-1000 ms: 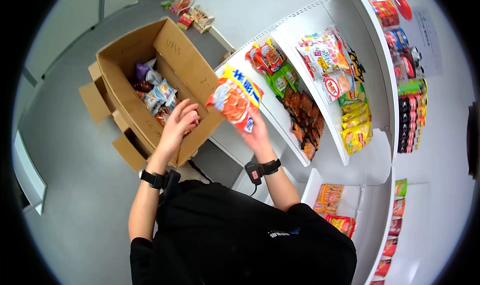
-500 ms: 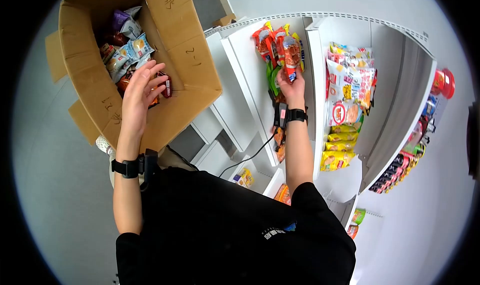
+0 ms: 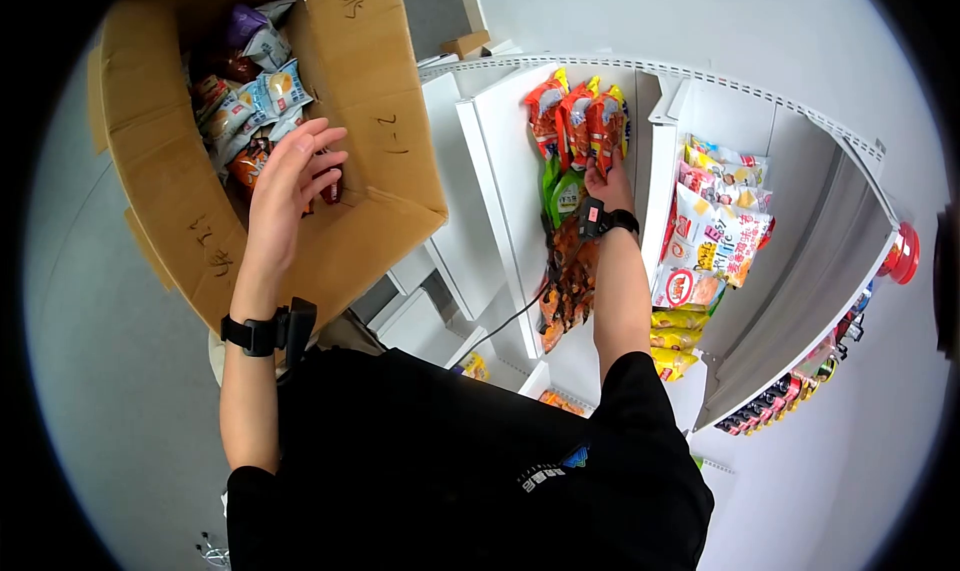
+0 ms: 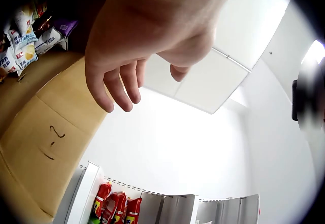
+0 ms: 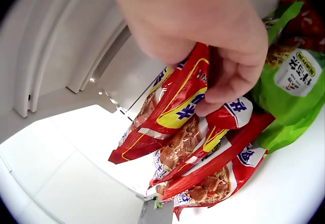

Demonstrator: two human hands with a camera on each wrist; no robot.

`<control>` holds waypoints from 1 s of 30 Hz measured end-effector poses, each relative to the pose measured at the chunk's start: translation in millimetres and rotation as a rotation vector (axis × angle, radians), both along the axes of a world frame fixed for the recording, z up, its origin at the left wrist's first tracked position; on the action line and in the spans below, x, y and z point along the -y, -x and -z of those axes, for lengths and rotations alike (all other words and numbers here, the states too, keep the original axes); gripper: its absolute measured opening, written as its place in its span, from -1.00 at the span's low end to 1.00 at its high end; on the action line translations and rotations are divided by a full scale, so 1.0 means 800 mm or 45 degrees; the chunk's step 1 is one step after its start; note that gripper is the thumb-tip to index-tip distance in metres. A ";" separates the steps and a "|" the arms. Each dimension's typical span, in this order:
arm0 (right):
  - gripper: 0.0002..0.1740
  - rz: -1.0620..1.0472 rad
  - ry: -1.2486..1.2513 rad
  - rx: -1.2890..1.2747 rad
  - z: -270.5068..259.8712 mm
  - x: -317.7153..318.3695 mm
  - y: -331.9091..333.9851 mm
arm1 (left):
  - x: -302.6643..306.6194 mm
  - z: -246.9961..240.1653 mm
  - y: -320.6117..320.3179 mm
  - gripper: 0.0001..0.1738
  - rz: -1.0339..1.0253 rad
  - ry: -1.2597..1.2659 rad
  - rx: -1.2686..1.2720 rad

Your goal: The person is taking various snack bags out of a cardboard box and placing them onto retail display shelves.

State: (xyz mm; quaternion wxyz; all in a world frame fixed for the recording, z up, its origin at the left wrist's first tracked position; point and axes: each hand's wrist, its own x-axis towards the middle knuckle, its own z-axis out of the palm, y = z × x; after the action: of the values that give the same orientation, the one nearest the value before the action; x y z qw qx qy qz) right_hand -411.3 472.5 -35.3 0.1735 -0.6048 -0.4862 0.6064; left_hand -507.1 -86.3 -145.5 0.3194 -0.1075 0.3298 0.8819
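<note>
Hovers over the cardboard box (image 3: 160,201) with left hand (image 3: 290,176) loosely spread and empty, mixed snack bags (image 3: 250,96) just beyond the fingertips. Further right, pinches a red packet (image 5: 172,112) in right hand (image 3: 607,181), fingers curled round its edge, against two like packets on the white shelf (image 3: 495,171), green packets (image 5: 289,82) beside the wrist. Risk, judging by the lean: a loose release could tip the row over.
</note>
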 end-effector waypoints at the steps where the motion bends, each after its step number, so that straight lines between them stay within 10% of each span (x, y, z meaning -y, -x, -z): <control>1: -0.51 -0.012 0.026 -0.002 0.004 -0.009 -0.001 | 0.002 -0.001 0.003 -0.49 -0.007 0.015 -0.007; 6: -0.61 0.164 -0.214 -0.206 0.018 -0.016 0.008 | 0.014 -0.006 0.011 -0.49 -0.030 0.072 -0.037; 11: -0.66 -0.544 -0.749 0.050 0.039 -0.018 -0.023 | 0.026 -0.005 0.006 -0.50 -0.002 0.089 -0.039; 19: -0.58 0.181 -0.198 -0.359 0.022 0.033 -0.003 | 0.033 -0.010 -0.003 -0.51 -0.002 0.111 -0.038; 30: -0.52 0.301 -0.179 -0.363 0.011 0.066 -0.039 | 0.020 -0.029 0.000 -0.52 0.026 0.087 -0.105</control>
State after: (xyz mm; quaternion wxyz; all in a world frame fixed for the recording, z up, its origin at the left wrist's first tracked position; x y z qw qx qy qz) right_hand -380.5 419.7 -43.7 0.3523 -0.5521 -0.4234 0.6259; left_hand -507.5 -102.6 -122.2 0.3107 -0.0786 0.3738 0.8704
